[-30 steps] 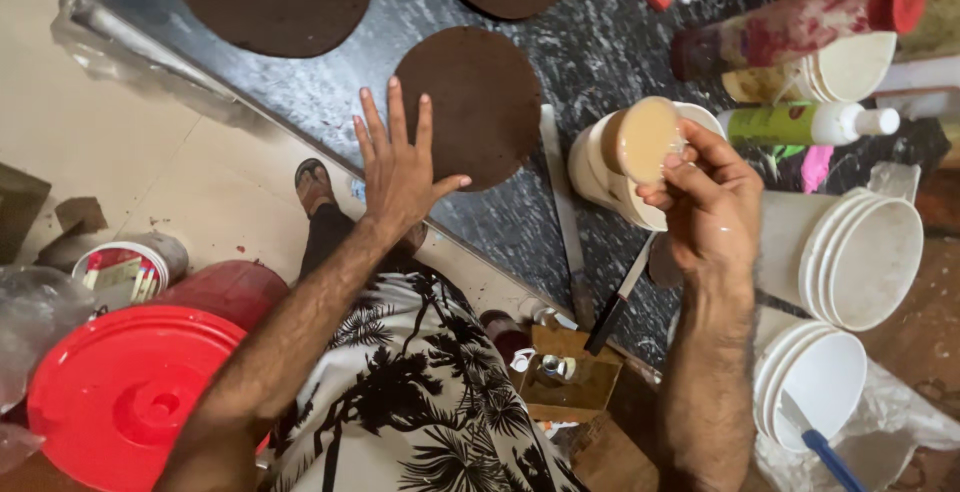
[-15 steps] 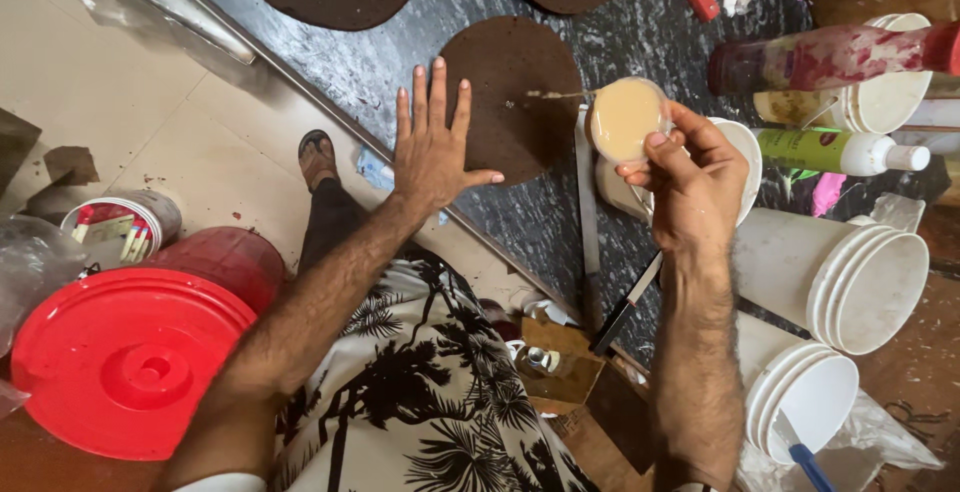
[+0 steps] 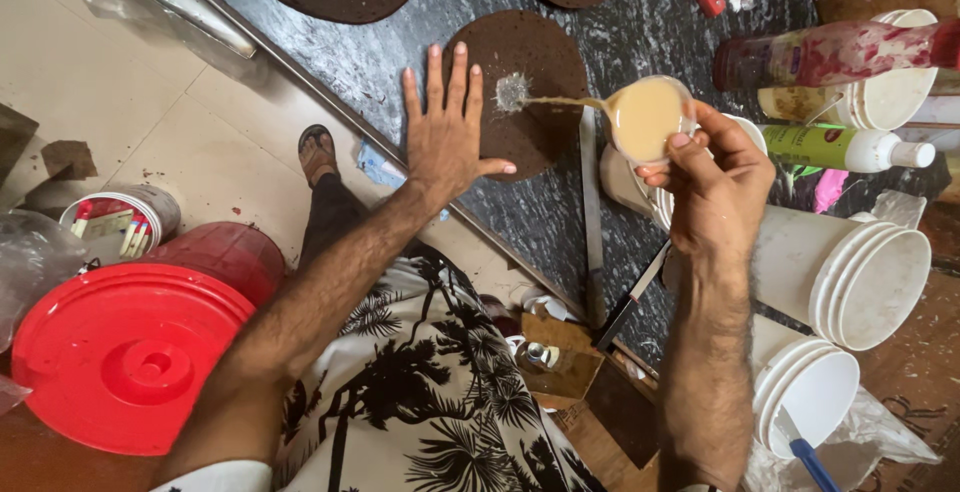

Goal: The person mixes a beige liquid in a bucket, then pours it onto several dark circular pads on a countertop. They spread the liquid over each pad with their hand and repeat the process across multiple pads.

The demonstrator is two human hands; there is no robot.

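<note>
Your right hand (image 3: 715, 187) has a closed grip on a small cup (image 3: 648, 117), tilted, pale brown liquid streaming onto the round brown cake layer (image 3: 520, 87) on the dark tabletop (image 3: 640, 22). Your left hand (image 3: 445, 137) lies open and flat, fingers spread, on that layer's near edge, gripping nothing. Step looks like soaking the layer; likely needs spreading the pour over dry areas, steady tilt

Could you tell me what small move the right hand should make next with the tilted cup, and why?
Probably sweep the cup slowly across the round dark cake layer. The right hand pours a thin tan stream that wets only one spot near the left hand, which lies flat on the layer; the rest looks dry.
</note>
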